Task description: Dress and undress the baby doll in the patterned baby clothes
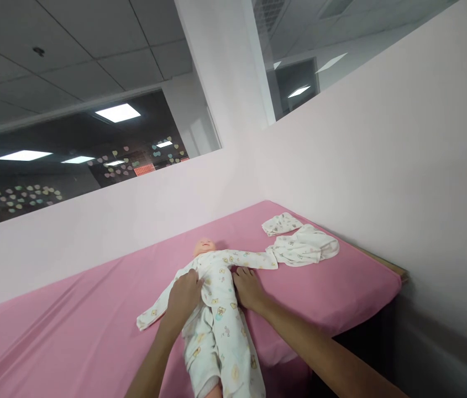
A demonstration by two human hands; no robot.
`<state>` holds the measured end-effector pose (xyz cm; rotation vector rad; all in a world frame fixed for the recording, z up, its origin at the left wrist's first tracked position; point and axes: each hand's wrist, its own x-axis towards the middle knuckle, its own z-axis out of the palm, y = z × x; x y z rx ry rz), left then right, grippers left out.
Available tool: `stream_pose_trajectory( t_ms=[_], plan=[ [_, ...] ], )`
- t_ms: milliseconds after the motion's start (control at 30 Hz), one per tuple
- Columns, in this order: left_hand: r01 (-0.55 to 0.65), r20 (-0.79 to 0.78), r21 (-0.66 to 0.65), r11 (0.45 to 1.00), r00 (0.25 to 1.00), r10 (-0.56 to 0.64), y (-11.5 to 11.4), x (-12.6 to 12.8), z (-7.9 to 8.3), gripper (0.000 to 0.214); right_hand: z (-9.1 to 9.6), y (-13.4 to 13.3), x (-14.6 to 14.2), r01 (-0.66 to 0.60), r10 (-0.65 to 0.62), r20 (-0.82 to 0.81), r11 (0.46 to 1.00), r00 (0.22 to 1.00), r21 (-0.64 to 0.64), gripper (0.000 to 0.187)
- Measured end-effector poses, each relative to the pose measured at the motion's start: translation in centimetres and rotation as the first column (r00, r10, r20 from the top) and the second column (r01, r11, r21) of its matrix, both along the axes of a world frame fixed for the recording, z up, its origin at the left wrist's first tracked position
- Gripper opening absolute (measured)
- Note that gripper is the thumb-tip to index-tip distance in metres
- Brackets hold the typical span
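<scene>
A baby doll (205, 245) lies on its back on the pink-covered table, head toward the wall. It wears a white long-sleeved outfit (220, 293) printed with small bears, its sleeves stretched out to both sides. My left hand (185, 293) is closed on the cloth at the left of the doll's torso. On the other side, my right hand (250, 287) has its fingers curled on the garment's edge by the waist. Two printed legs of cloth run toward me, and a bit of the doll's bare leg (214, 391) shows at the bottom.
White printed baby clothes (308, 245) lie crumpled at the back right, beside a smaller folded printed cloth (282, 224). The pink sheet (104, 309) has creases at the left. White walls (382, 138) with windows meet behind the table's back corner.
</scene>
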<state>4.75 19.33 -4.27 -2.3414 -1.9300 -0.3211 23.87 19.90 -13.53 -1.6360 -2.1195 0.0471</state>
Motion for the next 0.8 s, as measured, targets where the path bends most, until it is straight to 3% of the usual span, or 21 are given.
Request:
stream_pose_trajectory(
  t_ms=[167, 333, 500, 800],
  plan=[
    [-0.011, -0.236, 0.069, 0.998, 0.971, 0.027, -1.6, 1.5, 0.1, 0.018, 0.3, -0.2, 0.0, 0.004, -0.004, 0.003, 1.0, 1.0, -0.006, 0.032],
    [-0.033, -0.321, 0.076, 0.997, 0.945, 0.056, -2.3, 2.1, 0.2, 0.032, 0.3, -0.1, 0.0, 0.007, -0.007, 0.003, 1.0, 1.0, -0.004, 0.03],
    [0.007, -0.134, -0.006, 1.0, 0.991, -0.008, -2.0, 2.2, 0.6, 0.018, 0.1, 0.0, 0.0, -0.002, 0.002, 0.006, 1.0, 1.0, 0.006, 0.031],
    [0.019, -0.024, 0.078, 0.997, 1.0, -0.017, -1.7, 2.0, -0.1, 0.017, -0.3, 0.4, 0.1, -0.014, 0.014, -0.02, 1.0, 1.0, 0.024, 0.032]
  ],
)
